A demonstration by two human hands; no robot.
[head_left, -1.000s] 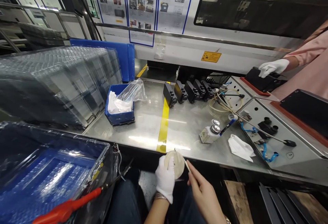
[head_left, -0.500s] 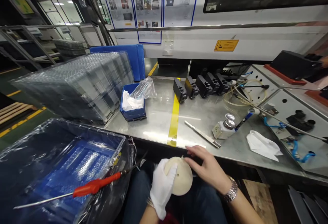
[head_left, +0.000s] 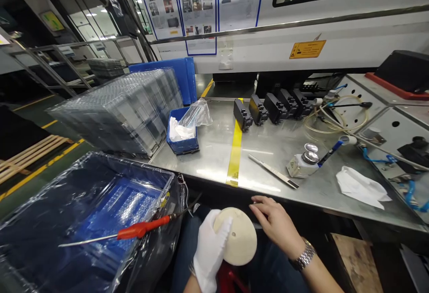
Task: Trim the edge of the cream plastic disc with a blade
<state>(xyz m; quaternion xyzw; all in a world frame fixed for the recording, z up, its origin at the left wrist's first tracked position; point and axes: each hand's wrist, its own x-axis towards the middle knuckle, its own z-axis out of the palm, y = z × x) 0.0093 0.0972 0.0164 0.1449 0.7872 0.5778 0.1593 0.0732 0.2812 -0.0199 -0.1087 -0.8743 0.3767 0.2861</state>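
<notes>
Left hand (head_left: 209, 253): gloved, closed around cream disc (head_left: 238, 236), held over lap.
Right hand (head_left: 276, 221): bare, loosely open, nothing gripped, beside disc.
Tweezers (head_left: 273, 172): set down on steel bench (head_left: 214, 154).
Progress: disc not yet put down.

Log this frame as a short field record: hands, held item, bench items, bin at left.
left hand: white glove, grips cream disc
right hand: bare, wristwatch, open, fingertips at steel bench front edge, beside the disc
bench tool: thin metal blade, lying flat, untouched
other bench items: small bottle, white wipe, row of black parts, blue box
left bin: plastic-lined blue crate, red-handled tool across it
</notes>
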